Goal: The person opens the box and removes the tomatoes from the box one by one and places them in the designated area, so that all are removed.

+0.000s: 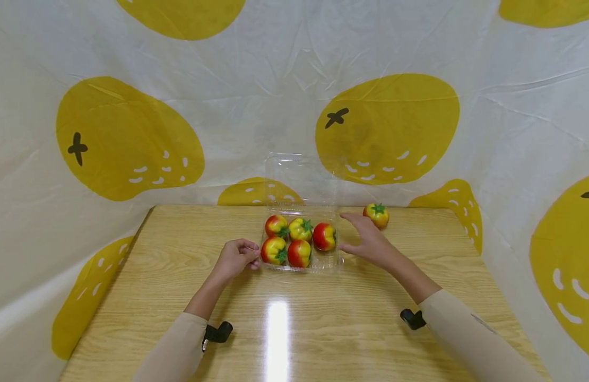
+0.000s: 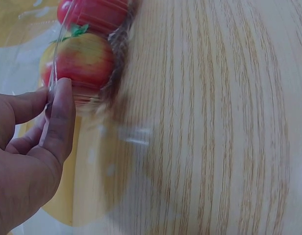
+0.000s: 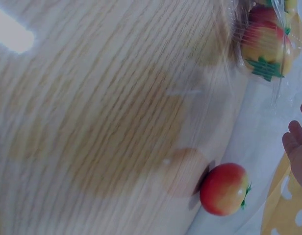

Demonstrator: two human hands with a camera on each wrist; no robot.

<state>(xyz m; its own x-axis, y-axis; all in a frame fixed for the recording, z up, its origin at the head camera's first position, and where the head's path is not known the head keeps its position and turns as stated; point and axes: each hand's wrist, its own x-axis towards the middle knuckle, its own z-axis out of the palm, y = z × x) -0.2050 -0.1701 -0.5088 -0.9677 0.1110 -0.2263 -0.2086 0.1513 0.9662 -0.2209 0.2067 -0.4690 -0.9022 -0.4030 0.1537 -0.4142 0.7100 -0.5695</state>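
Note:
A clear plastic clamshell box [image 1: 323,261] sits on the table with its lid [image 1: 301,178] raised at the back. Several red-and-yellow toy tomatoes [image 1: 300,253] with green tops lie inside, bunched toward the left and middle. At the box's left edge, my left hand [image 1: 236,259] pinches the thin rim between thumb and fingers, plain in the left wrist view beside a tomato [image 2: 82,61]. My right hand [image 1: 371,245] is spread at the box's right side, holding nothing. Just beyond it, one more tomato [image 1: 376,216] rests outside the box, also visible in the right wrist view.
The wooden table [image 1: 180,233] ends at a white curtain [image 1: 256,116] printed with large yellow fruit, close behind the raised lid. More curtain flanks both sides. A bright light reflection [image 1: 277,339] shows on the tabletop in front of the box.

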